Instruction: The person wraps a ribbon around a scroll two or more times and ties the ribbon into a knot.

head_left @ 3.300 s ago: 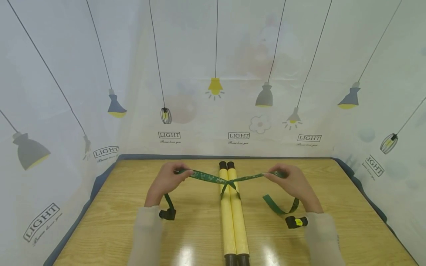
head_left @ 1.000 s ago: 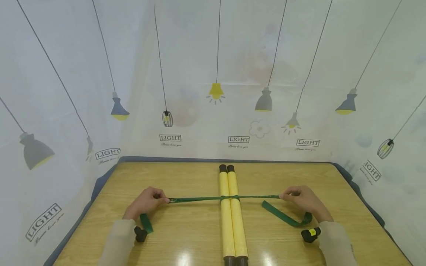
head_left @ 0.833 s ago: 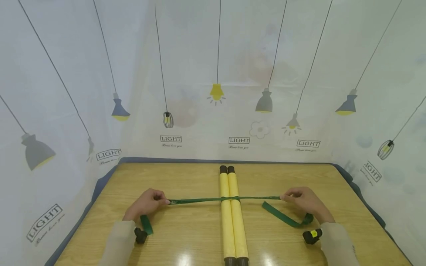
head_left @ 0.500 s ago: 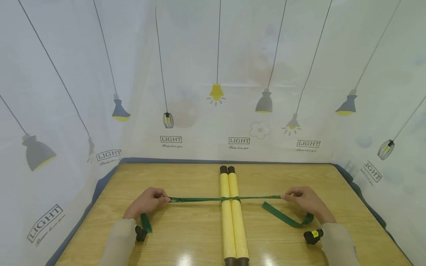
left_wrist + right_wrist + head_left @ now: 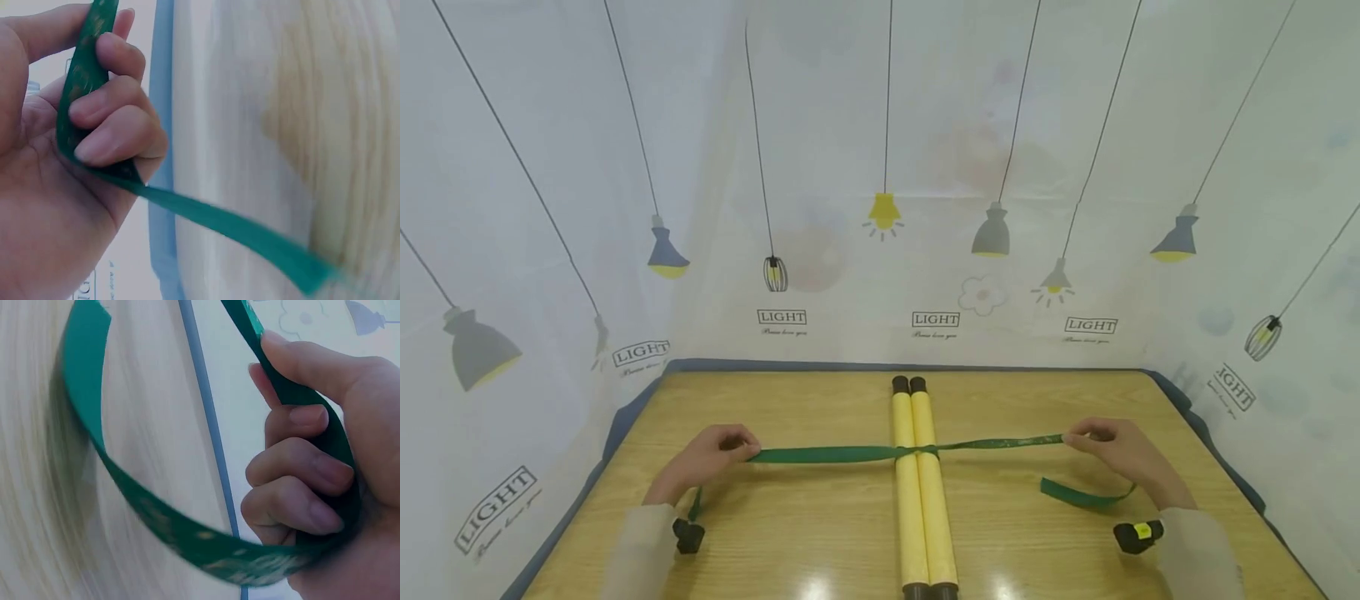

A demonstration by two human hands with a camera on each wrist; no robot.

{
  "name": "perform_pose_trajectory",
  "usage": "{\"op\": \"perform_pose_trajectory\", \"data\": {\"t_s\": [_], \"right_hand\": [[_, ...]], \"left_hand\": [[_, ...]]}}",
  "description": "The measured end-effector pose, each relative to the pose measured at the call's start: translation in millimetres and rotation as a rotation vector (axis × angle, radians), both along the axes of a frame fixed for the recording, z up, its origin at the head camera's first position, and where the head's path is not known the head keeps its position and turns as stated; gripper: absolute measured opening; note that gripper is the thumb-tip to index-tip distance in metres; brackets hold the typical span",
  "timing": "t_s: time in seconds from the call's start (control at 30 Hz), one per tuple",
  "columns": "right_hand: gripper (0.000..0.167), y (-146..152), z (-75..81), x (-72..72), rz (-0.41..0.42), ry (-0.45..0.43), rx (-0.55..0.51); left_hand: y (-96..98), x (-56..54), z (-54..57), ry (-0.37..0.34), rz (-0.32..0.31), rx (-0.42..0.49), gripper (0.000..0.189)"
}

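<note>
Two yellow tubes with dark end caps, a left one (image 5: pixel 912 517) and a right one (image 5: pixel 936 517), lie side by side on the wooden table. A green ribbon (image 5: pixel 827 455) with a gold pattern is crossed into a knot over them and stretches out to both sides. My left hand (image 5: pixel 707 458) pinches its left length, and the tail (image 5: pixel 231 225) runs through the curled fingers (image 5: pixel 119 134) and hangs below the palm. On the other side my right hand (image 5: pixel 1123 450) pinches the right length, its loose tail (image 5: pixel 150 512) curving out from beneath the fingers (image 5: pixel 294 506).
Small black wrist cameras, a left one (image 5: pixel 688 535) and a right one (image 5: pixel 1137 536), sit at the sleeves. Behind the wooden table (image 5: pixel 805 400) stands a pale backdrop (image 5: pixel 850 333) printed with lamps, with dark blue edging along the table.
Both hands have moved apart, drawing the ribbon out longer on each side. The loose crossing from the earliest frame is now a tighter knot on the tubes, and the hanging tails are shorter.
</note>
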State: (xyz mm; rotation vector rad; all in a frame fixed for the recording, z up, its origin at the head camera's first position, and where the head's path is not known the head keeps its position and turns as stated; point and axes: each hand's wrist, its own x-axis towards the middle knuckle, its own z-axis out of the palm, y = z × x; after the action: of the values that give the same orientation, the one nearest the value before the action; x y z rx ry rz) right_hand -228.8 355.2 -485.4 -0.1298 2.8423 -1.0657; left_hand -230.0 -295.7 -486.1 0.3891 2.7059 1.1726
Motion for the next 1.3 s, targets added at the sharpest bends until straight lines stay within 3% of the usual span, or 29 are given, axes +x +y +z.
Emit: {"op": "perform_pose_trajectory", "data": {"t_s": [0.17,0.37,0.5,0.73,1.0,1.3], "right_hand": [[0.048,13,3.9,5.8,-0.026,0.016,0.009],[0.043,39,8.3,12.6,-0.062,0.110,0.041],[0.040,56,8.2,14.2,-0.094,0.148,0.071],[0.047,80,8.9,18.1,-0.150,0.095,0.121],[0.040,86,-4.1,17.2,-0.193,0.112,0.189],[0.040,82,-3.7,17.0,-0.168,0.176,0.215]], "left_hand": [[-12.6,7.6,9.0,0.012,-0.017,-0.022,0.022],[-30.3,10.6,9.8,0.016,-0.030,-0.051,0.020],[-40.4,14.5,8.5,0.000,0.013,-0.071,0.016],[-47.0,23.0,5.0,-0.017,0.159,-0.160,0.011],[-40.5,20.5,-4.0,0.055,0.239,-0.274,0.013],[-12.1,18.9,1.4,0.190,0.241,-0.334,0.026]]}}
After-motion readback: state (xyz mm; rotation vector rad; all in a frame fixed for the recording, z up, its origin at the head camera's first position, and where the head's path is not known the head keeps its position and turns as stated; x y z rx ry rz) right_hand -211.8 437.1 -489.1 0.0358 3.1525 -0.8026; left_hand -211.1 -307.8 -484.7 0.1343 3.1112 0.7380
